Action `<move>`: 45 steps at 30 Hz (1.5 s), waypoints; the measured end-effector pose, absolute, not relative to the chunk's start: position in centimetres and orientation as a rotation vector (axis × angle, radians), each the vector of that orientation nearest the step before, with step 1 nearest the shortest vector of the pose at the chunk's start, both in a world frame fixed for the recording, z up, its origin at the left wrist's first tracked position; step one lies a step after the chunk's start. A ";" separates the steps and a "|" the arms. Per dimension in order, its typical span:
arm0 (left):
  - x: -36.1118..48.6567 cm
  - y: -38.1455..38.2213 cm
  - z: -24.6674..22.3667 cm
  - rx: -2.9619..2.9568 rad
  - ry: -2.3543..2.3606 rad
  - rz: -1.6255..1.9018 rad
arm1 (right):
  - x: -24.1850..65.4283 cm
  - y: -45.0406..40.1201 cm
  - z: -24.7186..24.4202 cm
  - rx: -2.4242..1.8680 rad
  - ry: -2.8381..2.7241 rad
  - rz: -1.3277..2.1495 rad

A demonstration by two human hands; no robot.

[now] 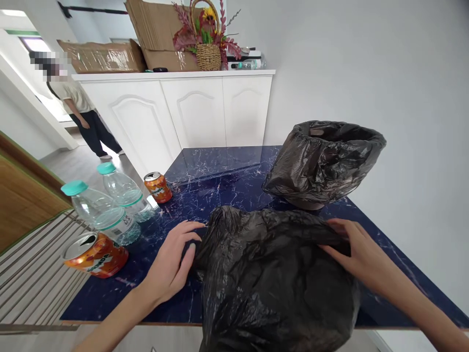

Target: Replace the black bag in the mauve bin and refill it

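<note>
Left hand, grip open, at the bag's nine o'clock; right hand grips its two o'clock edge; bin at one o'clock.

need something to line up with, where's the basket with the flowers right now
In the head view, the flower basket stands on the white cabinet, left of centre, right beside the cardboard.

Black plastic bag: thin, glossy and heavily creased, spread broad and loosely puffed, its top bunched at the left. It lies across the near edge of the dark-blue, white-veined tabletop, its lower part extending past that edge.
</note>
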State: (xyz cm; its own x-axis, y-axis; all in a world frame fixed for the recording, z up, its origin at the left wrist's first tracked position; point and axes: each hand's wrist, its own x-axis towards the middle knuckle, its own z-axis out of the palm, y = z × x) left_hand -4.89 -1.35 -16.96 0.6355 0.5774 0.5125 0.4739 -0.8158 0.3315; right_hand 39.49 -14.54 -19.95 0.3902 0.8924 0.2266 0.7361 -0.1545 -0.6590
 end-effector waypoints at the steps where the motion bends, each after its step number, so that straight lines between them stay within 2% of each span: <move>1: -4.4 -1.9 -16.9 2.633 0.925 1.015 | 38.8 -15.0 -19.6 -1.923 -1.418 0.123; 3: -2.8 -3.2 -16.5 2.572 0.870 1.058 | 37.0 -15.7 -18.6 -1.873 -1.490 -0.061; 5: -0.6 -4.7 -15.9 2.624 0.686 0.900 | 35.2 -16.1 -18.1 -1.785 -1.647 -0.088; 9: 3.1 -6.1 -16.3 2.818 0.503 0.411 | 33.4 -15.4 -19.8 -1.719 -2.053 0.138; 11: 3.4 -5.3 -17.8 2.895 0.547 0.339 | 33.4 -14.8 -21.6 -1.789 -2.144 0.239; 15: 0.7 -1.8 -20.7 3.012 0.837 0.395 | 34.5 -13.8 -24.4 -1.907 -2.141 0.235; 18: -1.8 -0.7 -20.4 3.011 1.063 0.524 | 34.9 -13.5 -25.4 -1.927 -2.114 0.132; 21: -2.4 -2.3 -18.2 2.909 0.964 0.675 | 34.6 -13.2 -26.0 -1.924 -2.090 0.025; 25: -1.3 -5.9 -16.3 2.812 0.704 0.629 | 34.1 -12.9 -26.4 -1.950 -2.057 -0.060; 31: -2.0 -6.6 -17.4 2.693 1.316 0.743 | 33.8 -12.8 -26.7 -1.930 -2.029 -0.095; 33: -2.6 -7.0 -17.4 2.703 1.219 0.692 | 33.7 -12.7 -26.7 -1.923 -2.011 -0.097; 36: -2.9 -8.4 -17.1 2.782 0.831 0.510 | 33.2 -12.6 -26.4 -1.917 -1.976 -0.038; 40: -2.9 -9.8 -18.0 2.848 0.578 0.215 | 33.2 -13.6 -24.5 -1.888 -1.922 0.206; 42: -3.3 -9.7 -18.8 2.858 0.566 0.213 | 33.9 -14.9 -23.2 -1.839 -1.941 0.342; 45: -4.5 -9.3 -18.8 2.742 0.497 0.402 | 35.7 -17.5 -21.8 -1.702 -2.103 0.539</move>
